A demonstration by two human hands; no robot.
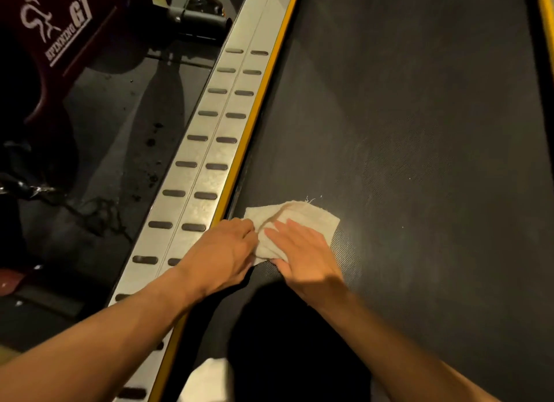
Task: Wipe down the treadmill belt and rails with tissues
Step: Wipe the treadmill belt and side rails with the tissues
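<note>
On belt (pixel 419 131), right hand (pixel 302 251) flat atop tissue (pixel 310 213)

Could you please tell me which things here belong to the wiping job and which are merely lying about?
In the job: cream tissue, treadmill belt, silver side rail, left hand gripping the tissue, right hand flat on it.
Lying about: maroon spinning bike, black debris on the floor.

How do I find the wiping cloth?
Look at the wide dark belt, near its left edge by the silver rail. There the left hand grips the cloth and the right hand presses on it. It is cream and crumpled with frayed threads, unlike the flat dark belt around it.
</note>
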